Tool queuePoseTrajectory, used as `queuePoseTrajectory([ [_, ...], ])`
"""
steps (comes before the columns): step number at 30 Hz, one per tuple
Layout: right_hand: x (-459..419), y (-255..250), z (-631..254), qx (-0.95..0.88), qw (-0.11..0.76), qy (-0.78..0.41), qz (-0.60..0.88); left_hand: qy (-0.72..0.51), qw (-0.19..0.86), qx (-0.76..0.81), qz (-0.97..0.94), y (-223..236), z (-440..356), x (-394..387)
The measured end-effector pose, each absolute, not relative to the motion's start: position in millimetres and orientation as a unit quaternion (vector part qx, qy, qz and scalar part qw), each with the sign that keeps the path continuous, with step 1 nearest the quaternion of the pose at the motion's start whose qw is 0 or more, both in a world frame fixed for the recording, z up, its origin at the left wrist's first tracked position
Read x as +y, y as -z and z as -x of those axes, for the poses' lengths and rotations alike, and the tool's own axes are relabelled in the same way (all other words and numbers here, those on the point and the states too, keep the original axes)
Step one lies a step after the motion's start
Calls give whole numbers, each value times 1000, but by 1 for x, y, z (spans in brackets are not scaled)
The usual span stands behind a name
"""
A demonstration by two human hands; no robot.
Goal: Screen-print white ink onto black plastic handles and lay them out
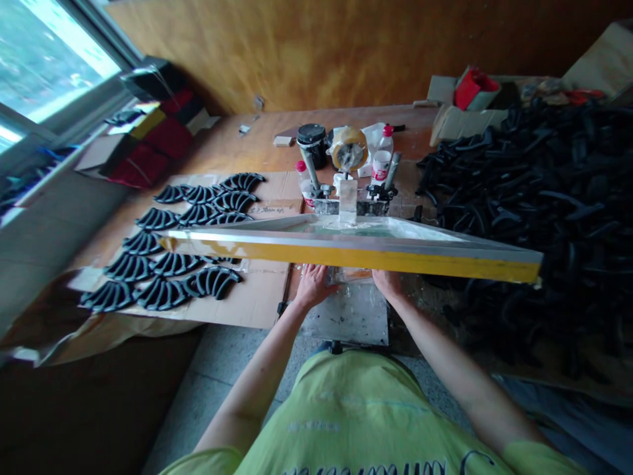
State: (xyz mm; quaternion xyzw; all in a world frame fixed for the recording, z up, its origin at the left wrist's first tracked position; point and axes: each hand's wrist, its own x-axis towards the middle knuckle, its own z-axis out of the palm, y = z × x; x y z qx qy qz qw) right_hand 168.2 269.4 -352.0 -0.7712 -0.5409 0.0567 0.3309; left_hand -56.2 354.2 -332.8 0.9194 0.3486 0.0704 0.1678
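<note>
1. Head view, looking down: the left hand (314,285) and the right hand (388,284) stand well apart under the near edge of the frame, fingers hidden behind it, so I cannot tell whether they clamp it or only support it.
2. The screen-printing frame (346,247) is tilted up, its aluminium bar banded with scuffed yellow tape and its far side held in metal hinge clamps (346,201).
3. Below the hands lies a scratched metal plate (351,316), smeared with something glossy.
4. Left of it, a cardboard sheet (267,303) carries rows of black ribbed, crescent-shaped pieces (173,251), laid out neatly.
5. To the right, matte black curved pieces (539,211) lie in a dense, tangled heap.
6. Beyond the clamps, the wooden desk (237,148) holds a black jar (312,145), a roll of packing tape (349,148) and a white bottle (383,158) with a red cap.
7. The room has an orange-brown wood-grain wall (316,53), a bright window (49,59), red-and-black packaging (148,142) on the sill side and a speckled stone floor (217,376).
</note>
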Motion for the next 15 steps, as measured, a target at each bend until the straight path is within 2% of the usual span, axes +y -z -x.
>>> queuePoseTrajectory([
  [6,272,353,-153,-512,336,-70,788,-15,212,320,-923,333,48,383],
  [10,272,348,-149,-496,342,-85,793,-22,255,302,-918,322,40,399],
  [15,271,339,-148,-487,299,-118,812,-36,267,319,-909,313,36,403],
])
